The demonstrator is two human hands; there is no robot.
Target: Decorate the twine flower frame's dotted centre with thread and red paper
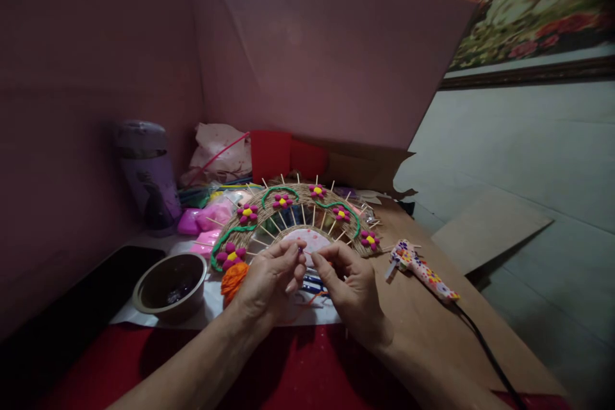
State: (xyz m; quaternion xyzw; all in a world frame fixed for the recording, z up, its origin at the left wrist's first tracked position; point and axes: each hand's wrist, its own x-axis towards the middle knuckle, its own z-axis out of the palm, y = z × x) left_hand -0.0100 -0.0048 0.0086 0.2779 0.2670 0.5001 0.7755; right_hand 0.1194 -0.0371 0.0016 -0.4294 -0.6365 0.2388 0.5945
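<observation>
Item 1: small dark purple bead-like pc. [301, 250], centre, raised over bench. L hand [271, 272]: thumb & index fingers clamped on it. R hand [353, 275]: thumb & index pinched on thin strand-like pc. [309, 253]; exact type too small to tell.

Risks (judged): item 1 tiny, prob. slick; loose pinch = drop, roll, loss. Dim light = missed aim. L wrist close to round orange yarn ball [234, 279], 8 o'clock; could nudge it. R forearm, swinging to 4 o'clock, might snag black cord [485, 349] & drag flower-print pistol-shaped tool [425, 272] (poss. glue gun; burn risk if hot).

Surface: bench w/ red cover [307, 359] at 6, brown board [446, 333] at 4. Arched twine weave w/ pale sticks, magenta flowers [306, 198], 12. Round brown bowl, pale rim [204, 277], shiny bits inside, 9. Purple lidded tumbler [148, 186], 10.

Room: tall pink panels [327, 45], 11–1; framed floral picture [542, 19], pale tiles [504, 160], 2.
</observation>
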